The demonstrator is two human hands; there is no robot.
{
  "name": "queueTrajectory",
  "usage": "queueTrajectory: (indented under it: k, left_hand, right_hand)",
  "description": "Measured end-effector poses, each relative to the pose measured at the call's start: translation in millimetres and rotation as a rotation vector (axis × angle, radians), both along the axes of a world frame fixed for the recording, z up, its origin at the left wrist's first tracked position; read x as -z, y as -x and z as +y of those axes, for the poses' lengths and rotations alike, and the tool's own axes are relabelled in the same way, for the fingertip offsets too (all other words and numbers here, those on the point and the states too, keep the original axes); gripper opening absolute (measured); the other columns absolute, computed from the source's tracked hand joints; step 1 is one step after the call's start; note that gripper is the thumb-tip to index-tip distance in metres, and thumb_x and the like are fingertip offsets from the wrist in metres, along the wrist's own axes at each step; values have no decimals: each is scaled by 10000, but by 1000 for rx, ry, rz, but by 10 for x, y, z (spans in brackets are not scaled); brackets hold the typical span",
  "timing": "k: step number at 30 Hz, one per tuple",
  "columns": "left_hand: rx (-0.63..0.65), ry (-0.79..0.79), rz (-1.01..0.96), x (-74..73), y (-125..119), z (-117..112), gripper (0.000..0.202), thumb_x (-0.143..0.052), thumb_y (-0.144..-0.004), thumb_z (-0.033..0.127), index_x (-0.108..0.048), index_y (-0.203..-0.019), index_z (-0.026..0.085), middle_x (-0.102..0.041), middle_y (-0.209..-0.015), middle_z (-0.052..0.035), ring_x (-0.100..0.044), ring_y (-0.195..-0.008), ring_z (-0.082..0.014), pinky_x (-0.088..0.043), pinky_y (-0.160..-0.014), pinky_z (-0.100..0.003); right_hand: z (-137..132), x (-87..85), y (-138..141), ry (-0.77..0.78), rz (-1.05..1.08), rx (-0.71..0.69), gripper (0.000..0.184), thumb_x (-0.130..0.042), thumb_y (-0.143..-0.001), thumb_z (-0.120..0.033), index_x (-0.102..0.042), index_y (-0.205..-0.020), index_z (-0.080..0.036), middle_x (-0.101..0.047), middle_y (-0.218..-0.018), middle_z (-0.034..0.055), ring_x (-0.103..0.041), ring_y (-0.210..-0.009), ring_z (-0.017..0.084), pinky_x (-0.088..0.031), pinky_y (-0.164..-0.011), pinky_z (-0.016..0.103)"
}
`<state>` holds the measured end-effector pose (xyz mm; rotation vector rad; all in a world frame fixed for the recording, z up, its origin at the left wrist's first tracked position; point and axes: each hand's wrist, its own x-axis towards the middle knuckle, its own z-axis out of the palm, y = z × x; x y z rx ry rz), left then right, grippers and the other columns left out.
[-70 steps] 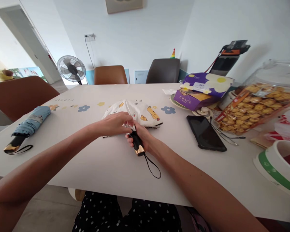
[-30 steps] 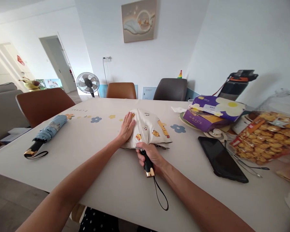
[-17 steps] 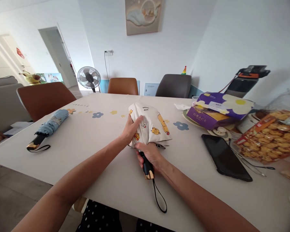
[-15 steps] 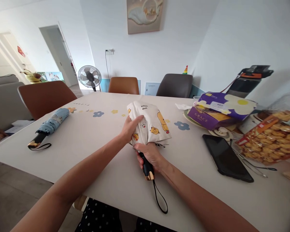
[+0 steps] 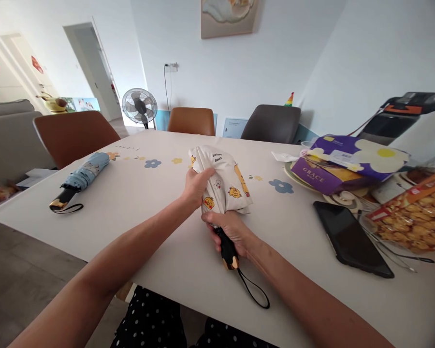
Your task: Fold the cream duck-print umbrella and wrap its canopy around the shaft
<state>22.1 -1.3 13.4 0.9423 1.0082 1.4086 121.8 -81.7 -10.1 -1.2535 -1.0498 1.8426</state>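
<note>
A white umbrella (image 5: 223, 181) with yellow duck prints is held above the table in front of me, its canopy loosely gathered and its black and gold handle pointing towards me. My left hand (image 5: 198, 186) grips the left side of the canopy, thumb lying across the cloth. Lower down, my right hand (image 5: 232, 231) is wrapped around the canopy's base and the top of the handle. A black wrist strap (image 5: 255, 295) dangles from the handle's end. On the left of the table lies a folded blue umbrella (image 5: 87, 171), apart from both hands.
To the right are a black phone (image 5: 351, 237), cables, a bag of snacks (image 5: 416, 215) and a purple box (image 5: 315, 173) on a plate. Chairs, including a grey one (image 5: 271, 123), stand beyond the white table (image 5: 145, 193). A fan (image 5: 139, 107) is behind.
The canopy looks narrower and more bunched on its right side. Both hands keep their grip, and the handle's strap has swung to the right. The whole view has shifted slightly.
</note>
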Motion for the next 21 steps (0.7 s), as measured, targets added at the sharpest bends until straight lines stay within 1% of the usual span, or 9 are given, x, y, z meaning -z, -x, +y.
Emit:
queueTrajectory:
  k: [3,6,7,9,11,13,16,18,21]
  left_hand:
    - [72,-7,22,26,65,99,375,-581,-738,507,-598,-897,169,-644,-836,-65,-603,-829,-201,-474,-714,-296]
    - [-20,162,80,98,124,217,431,-473,-792,573,-567,-923,173,-630,-944,-85,-581,-898,-201,-453,-725,-294]
    - [-26,231,110,122,134,243,428,-471,-794,570,-566,-902,168,-628,-941,-92,-578,-883,-205,-448,-712,-300]
    - [26,320,159,157,140,267,426,-475,-790,569,-572,-832,157,-627,-875,-101,-575,-812,-208,-440,-674,-312]
    - [98,328,159,173,141,268,425,-479,-786,567,-578,-784,154,-618,-794,-92,-562,-726,-194,-433,-636,-314]
    - [113,303,139,189,142,270,364,-526,-774,518,-573,-764,158,-604,-750,-71,-534,-653,-166,-422,-600,-301]
    - [20,233,128,253,116,278,223,-585,-766,390,-537,-751,172,-583,-746,-35,-493,-620,-127,-389,-564,-265]
    - [-53,185,126,321,48,264,173,-570,-784,345,-508,-760,186,-564,-746,-17,-482,-631,-119,-372,-561,-254]
    - [-74,157,107,410,-122,185,148,-567,-792,295,-474,-736,195,-529,-694,-2,-470,-655,-127,-371,-587,-258]
  right_hand:
    - [40,-30,-81,-14,94,39,275,-585,-712,-299,-415,-529,-187,-350,-335,-68,-293,-278,62,-305,-287,193]
    - [96,-69,-216,-86,193,71,314,-575,-729,-310,-388,-510,-186,-341,-341,-70,-255,-277,49,-276,-293,184]
    - [111,-79,-257,-109,209,75,317,-575,-732,-309,-385,-510,-186,-341,-344,-70,-253,-275,48,-269,-295,184]
    - [129,-90,-314,-134,225,70,319,-570,-740,-318,-389,-513,-186,-342,-343,-66,-265,-272,53,-262,-298,188]
    - [133,-90,-334,-144,231,74,316,-566,-742,-324,-398,-514,-185,-344,-343,-63,-274,-273,56,-264,-302,191]
    - [131,-88,-326,-150,224,92,311,-574,-735,-324,-407,-514,-183,-350,-346,-61,-277,-277,56,-269,-304,192]
    - [119,-110,-295,-137,220,137,313,-579,-731,-324,-410,-509,-182,-351,-348,-60,-278,-279,54,-265,-301,192]
    - [99,-144,-267,-118,246,161,315,-567,-738,-322,-407,-505,-182,-345,-344,-61,-274,-275,51,-260,-298,189]
    - [41,-185,-202,-112,285,118,311,-537,-750,-327,-410,-506,-181,-346,-332,-61,-277,-259,49,-254,-292,182]
